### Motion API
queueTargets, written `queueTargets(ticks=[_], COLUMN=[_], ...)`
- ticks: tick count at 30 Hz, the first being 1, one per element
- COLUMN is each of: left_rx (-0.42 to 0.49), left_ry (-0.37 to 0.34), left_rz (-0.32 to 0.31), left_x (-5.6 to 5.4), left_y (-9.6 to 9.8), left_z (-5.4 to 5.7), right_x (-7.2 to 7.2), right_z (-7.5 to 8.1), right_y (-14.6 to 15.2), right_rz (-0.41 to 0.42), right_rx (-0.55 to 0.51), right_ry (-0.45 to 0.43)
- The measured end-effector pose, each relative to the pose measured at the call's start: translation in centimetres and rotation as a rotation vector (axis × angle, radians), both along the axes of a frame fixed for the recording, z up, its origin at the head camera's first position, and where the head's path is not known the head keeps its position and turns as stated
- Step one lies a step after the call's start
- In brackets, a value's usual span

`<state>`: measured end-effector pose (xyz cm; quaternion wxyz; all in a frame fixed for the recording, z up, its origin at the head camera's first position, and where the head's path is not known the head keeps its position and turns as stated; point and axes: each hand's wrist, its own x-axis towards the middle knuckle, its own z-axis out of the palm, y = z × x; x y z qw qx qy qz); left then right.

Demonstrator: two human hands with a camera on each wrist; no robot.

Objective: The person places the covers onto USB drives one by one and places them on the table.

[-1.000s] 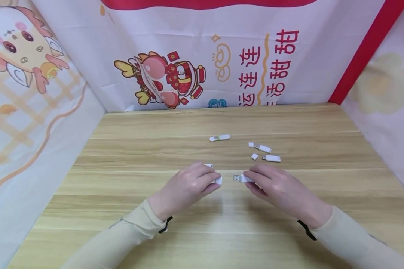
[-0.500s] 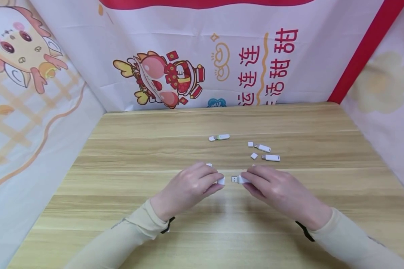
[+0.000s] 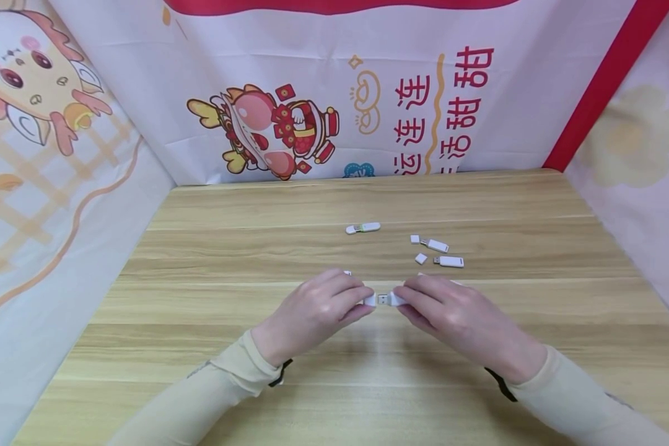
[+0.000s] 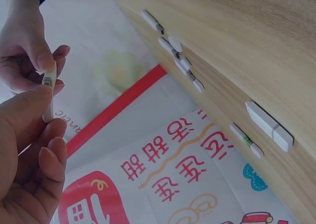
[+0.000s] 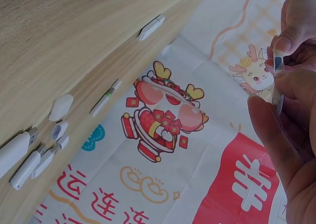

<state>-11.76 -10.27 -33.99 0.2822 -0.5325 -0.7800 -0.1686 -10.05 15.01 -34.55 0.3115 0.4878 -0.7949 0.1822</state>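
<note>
Over the near middle of the table, my left hand [image 3: 314, 306] pinches a small white cap [image 3: 370, 300] between thumb and fingers. Facing it, my right hand [image 3: 465, 316] pinches a white USB flash drive [image 3: 396, 299] by its body. The bare metal connector [image 3: 383, 300] points left, its tip right at the cap's mouth. In the left wrist view the connector [image 4: 48, 80] shows between the two hands, in line with the cap. The right wrist view shows the connector [image 5: 278, 61] there too. Fingers hide most of the drive's body.
On the wooden table [image 3: 228, 248] lie two uncapped drives [image 3: 451, 262] beside loose caps [image 3: 420, 258]. Farther back is a drive with a green band [image 3: 371, 227]. A capped drive [image 4: 269, 125] lies behind my left hand; another uncapped drive [image 5: 15, 152] shows in the right wrist view.
Both hands have moved toward each other, narrowing the gap between the cap and the drive's connector until they nearly meet. The things on the table have stayed in place.
</note>
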Motion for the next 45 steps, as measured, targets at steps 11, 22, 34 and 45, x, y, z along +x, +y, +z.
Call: queueTargets(ticks=[11, 22, 34, 45], left_rx=[0.005, 0.026, 0.021, 0.016], left_ry=[-0.014, 0.010, 0.000, -0.011], left_rz=[-0.002, -0.009, -0.004, -0.002], left_x=[0.05, 0.04, 0.12, 0.12], left_y=[0.02, 0.06, 0.10, 0.29], left_z=[0.04, 0.00, -0.01, -0.04], right_x=[0.09, 0.09, 0.10, 0.08], right_z=[-0.07, -0.14, -0.05, -0.12], right_y=[-0.15, -0.29, -0.60, -0.59], right_rz=[-0.005, -0.004, -0.005, 0.007], right_rx=[0.009, 0.005, -0.014, -0.014], right_ry=[-0.025, -0.034, -0.051, -0.065])
